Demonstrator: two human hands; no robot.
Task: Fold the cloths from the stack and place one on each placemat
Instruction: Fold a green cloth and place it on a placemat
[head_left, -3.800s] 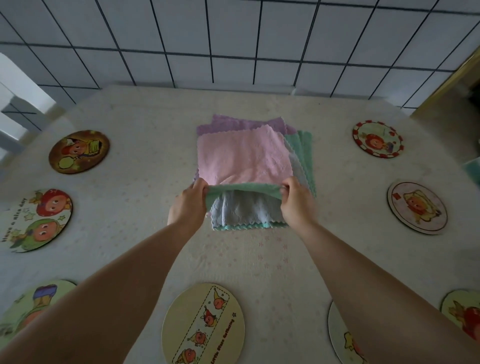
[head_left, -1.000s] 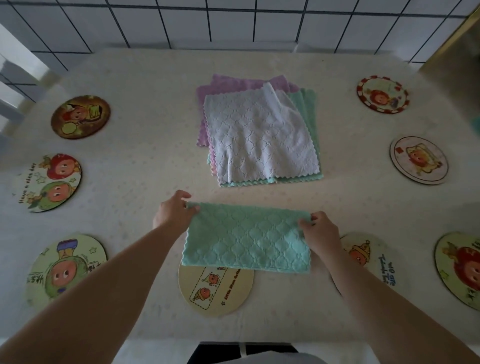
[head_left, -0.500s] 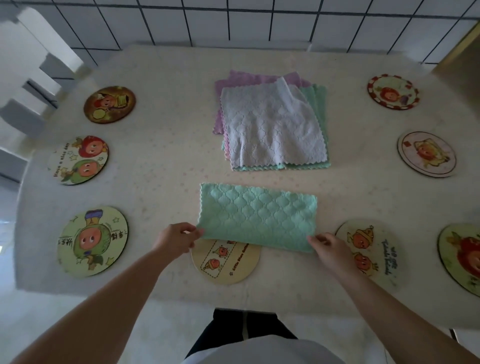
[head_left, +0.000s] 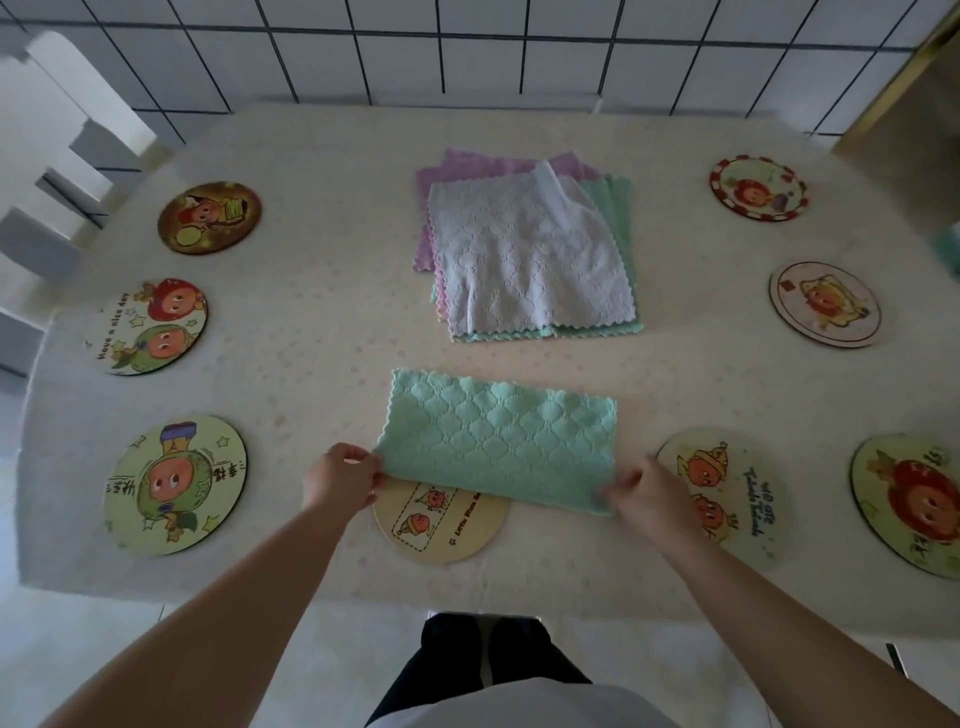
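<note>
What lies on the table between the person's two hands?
In the head view, the folded green cloth spans from the left hand to the right hand, each pinching a near corner. Its near edge overlaps a round placemat.

A table (head_left: 322, 156) covered with a pale cream cloth speckled with faint pastel dots is seen from above. Behind it, a wall of white tiles (head_left: 483, 47) with dark grout lines is shown. White chair parts (head_left: 78, 119) are seen at the left, and a brownish wooden surface (head_left: 904, 119) at the right. The floor (head_left: 78, 639) below is pale. Soft, even light is cast throughout.
</note>
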